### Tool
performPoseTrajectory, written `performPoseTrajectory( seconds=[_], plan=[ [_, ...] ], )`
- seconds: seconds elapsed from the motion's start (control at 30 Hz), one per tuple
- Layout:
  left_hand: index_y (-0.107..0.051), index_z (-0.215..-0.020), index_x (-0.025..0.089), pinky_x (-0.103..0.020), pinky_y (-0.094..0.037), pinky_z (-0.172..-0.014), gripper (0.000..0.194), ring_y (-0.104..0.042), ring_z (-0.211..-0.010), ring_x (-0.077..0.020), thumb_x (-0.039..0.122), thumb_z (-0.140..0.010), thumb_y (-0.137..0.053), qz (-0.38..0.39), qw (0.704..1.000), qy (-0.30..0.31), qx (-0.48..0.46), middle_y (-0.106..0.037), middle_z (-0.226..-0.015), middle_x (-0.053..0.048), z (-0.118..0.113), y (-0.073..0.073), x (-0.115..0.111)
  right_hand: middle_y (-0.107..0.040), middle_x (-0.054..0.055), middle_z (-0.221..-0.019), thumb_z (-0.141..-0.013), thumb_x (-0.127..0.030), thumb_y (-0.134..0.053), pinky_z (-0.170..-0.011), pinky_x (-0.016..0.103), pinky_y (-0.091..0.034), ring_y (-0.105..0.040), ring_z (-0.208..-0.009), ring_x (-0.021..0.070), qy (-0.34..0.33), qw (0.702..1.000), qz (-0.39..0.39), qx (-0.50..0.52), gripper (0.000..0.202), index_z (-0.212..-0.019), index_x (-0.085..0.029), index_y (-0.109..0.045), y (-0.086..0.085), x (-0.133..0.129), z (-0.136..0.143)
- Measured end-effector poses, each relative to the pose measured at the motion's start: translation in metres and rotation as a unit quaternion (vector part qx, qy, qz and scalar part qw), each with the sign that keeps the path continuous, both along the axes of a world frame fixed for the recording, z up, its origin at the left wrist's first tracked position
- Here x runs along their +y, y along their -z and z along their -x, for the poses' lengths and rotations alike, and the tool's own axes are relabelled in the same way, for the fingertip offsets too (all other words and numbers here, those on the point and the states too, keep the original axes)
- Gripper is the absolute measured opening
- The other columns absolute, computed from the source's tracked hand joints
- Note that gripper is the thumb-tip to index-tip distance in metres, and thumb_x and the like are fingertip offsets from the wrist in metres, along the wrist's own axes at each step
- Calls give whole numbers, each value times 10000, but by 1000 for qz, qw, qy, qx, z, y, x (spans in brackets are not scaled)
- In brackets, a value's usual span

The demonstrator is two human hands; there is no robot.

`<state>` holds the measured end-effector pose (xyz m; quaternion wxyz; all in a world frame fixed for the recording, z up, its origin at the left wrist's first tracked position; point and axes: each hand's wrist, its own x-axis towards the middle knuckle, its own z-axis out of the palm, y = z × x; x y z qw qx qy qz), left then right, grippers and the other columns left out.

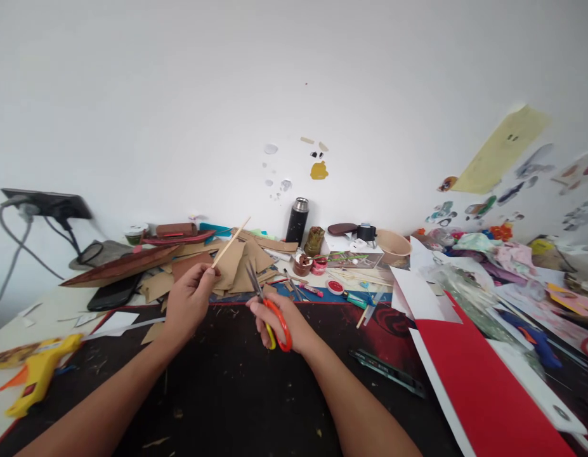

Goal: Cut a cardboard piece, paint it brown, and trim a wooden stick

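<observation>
Between the thumb and fingers of my left hand [191, 298] is a thin wooden stick [233, 240], slanting up and to the right. My right hand [287, 320] grips a pair of scissors [280, 327] with orange and yellow handles. Their blades point up and away from me, a short gap to the right of the stick. Both hands are raised over a dark mat [227, 387]. Behind them lies a heap of cut brown cardboard pieces [236, 263].
A yellow glue gun [41, 368] lies at the left. A utility knife [389, 371] rests on the mat at the right, beside a red sheet [484, 387]. A black flask [298, 222] and small jars stand by the wall. A power strip [46, 203] with cables is at the far left.
</observation>
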<state>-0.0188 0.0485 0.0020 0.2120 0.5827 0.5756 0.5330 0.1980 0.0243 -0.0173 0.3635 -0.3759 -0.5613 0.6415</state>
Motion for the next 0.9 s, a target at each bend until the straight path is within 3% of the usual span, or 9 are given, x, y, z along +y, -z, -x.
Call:
performPoseTrajectory(
  seconds=[0.1, 0.2, 0.33, 0.4, 0.5, 0.6, 0.7, 0.9],
  plan=[
    [-644, -849, 221, -282, -420, -627, 306, -546, -645, -170, 460, -975, -500, -57, 998, -38, 9, -621, -711, 17, 3, -8, -3, -596, -57, -661, -902, -657, -713, -424, 222, -441, -544, -428, 112, -51, 996, -18, -77, 523, -1155, -203, -655, -1, -9, 2],
    [-673, -867, 216, -275, -429, -637, 285, -562, -644, -160, 416, -988, -508, -107, 992, -55, 46, -661, -735, 14, 4, -15, -7, -624, -38, -701, -963, -607, -673, -511, 241, -446, -585, -500, 129, -49, 980, -88, -172, 444, -1185, -222, -674, -6, -15, 4],
    [-688, -835, 216, -264, -403, -579, 276, -547, -582, -148, 373, -984, -517, -137, 985, -32, 102, -629, -652, 30, 2, -18, -12, -742, 26, -842, -962, -522, -718, -687, 286, -447, -707, -768, 209, 6, 898, -251, -361, 298, -1061, -241, -712, -18, -19, 5],
    [-691, -838, 215, -263, -394, -566, 276, -532, -556, -143, 374, -982, -517, -134, 984, -19, 112, -613, -629, 37, -1, -17, -14, -782, 64, -960, -940, -540, -738, -738, 313, -459, -737, -878, 257, 9, 857, -291, -426, 334, -1081, -238, -715, -20, -19, 5],
    [-687, -844, 216, -268, -380, -556, 289, -503, -529, -140, 399, -981, -510, -107, 988, 1, 110, -585, -607, 45, -5, -15, -14, -793, 107, -1071, -924, -620, -719, -784, 352, -494, -753, -957, 305, -15, 821, -313, -476, 492, -1221, -228, -708, -19, -18, 6],
    [-673, -835, 218, -273, -361, -543, 309, -492, -534, -147, 445, -971, -514, -69, 994, 21, 87, -560, -597, 47, -7, -11, -11, -786, 129, -1115, -928, -654, -693, -842, 375, -520, -742, -1032, 319, -36, 806, -336, -485, 593, -1326, -214, -694, -12, -18, 5],
    [-663, -822, 221, -276, -367, -557, 328, -497, -566, -158, 492, -947, -527, -29, 997, 31, 63, -552, -609, 43, -6, -8, -6, -777, 127, -1117, -946, -625, -682, -891, 373, -524, -723, -1079, 310, -50, 800, -361, -477, 547, -1303, -212, -720, -7, -17, 3],
    [-680, -810, 224, -284, -373, -573, 373, -494, -573, -167, 517, -937, -488, 27, 994, 41, 93, -531, -599, 44, -1, -1, 4, -762, 111, -1122, -946, -445, -700, -895, 361, -529, -707, -1072, 290, -74, 797, -372, -470, 422, -1302, -218, -727, -13, -19, -2]
  ],
)
